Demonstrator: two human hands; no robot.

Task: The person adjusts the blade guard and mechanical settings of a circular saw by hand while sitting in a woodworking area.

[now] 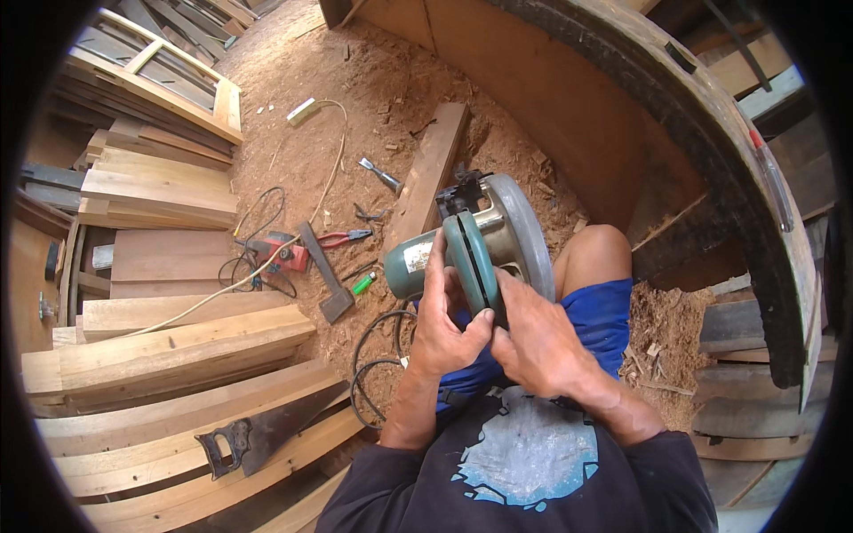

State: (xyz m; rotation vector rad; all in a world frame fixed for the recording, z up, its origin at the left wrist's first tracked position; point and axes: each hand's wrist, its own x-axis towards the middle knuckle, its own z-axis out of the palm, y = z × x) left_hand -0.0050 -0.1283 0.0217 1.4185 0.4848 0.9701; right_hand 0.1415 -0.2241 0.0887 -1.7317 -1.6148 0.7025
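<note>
A green circular saw point(410, 259) with a grey metal blade guard point(522, 229) is held up in front of my lap, its handle toward me. A dark lengthwise seam or gap runs down the green handle point(468, 253). My left hand point(442, 333) is closed against the handle's left side, fingers stretched along it and thumb near its lower end. From the right, my right hand point(544, 345) grips the same handle, its thumb close to the left one. The guard hides part of my right knee. Some of my fingers are out of sight behind the handle.
Sawdust covers the floor. Left of the saw lie a hammer point(325, 274), pliers point(343, 238), a green lighter point(363, 283), a chisel point(380, 175), a red power tool point(283, 254) and cords. A handsaw point(267, 437) rests on stacked boards point(178, 338). A curved wooden structure point(569, 115) stands right.
</note>
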